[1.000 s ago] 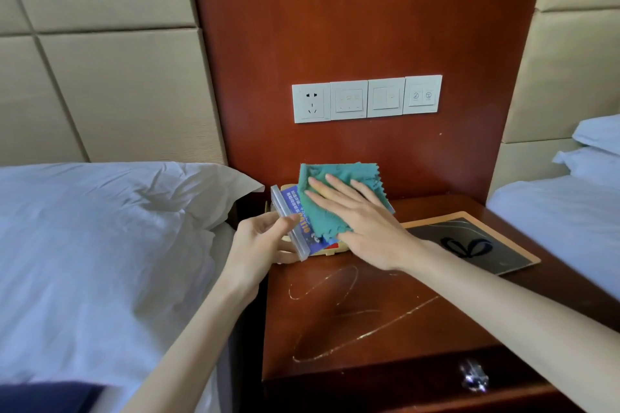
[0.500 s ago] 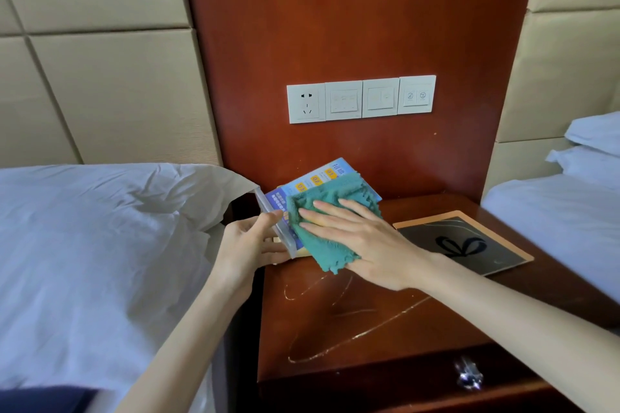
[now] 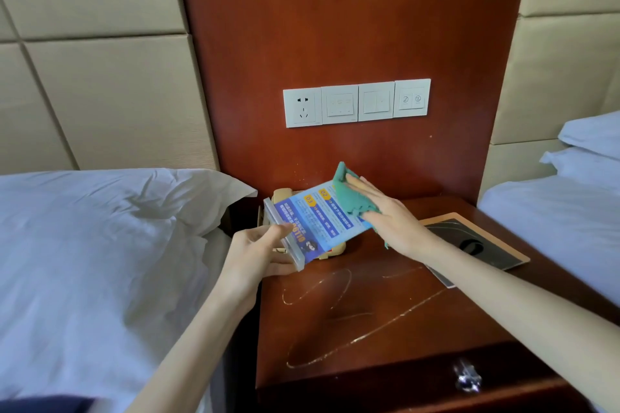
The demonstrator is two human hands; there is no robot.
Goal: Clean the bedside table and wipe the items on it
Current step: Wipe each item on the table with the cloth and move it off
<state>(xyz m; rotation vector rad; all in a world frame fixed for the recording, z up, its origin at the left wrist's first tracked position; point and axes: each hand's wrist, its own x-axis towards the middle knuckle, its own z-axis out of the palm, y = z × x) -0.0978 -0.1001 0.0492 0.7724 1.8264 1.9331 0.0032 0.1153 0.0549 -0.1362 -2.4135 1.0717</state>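
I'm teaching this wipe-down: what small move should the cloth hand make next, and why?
Probably draw the green cloth toward the base: the right hand presses it at the far end of the sign, and the left hand grips the base.

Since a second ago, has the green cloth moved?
Yes: the green cloth under the right hand slid along the sign, rightward and away, nearer the wall switches.

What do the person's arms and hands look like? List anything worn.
The left hand and right hand are bare: no gloves or rings show. The left forearm and right forearm are bare too, with no sleeve, watch or bracelet in view.
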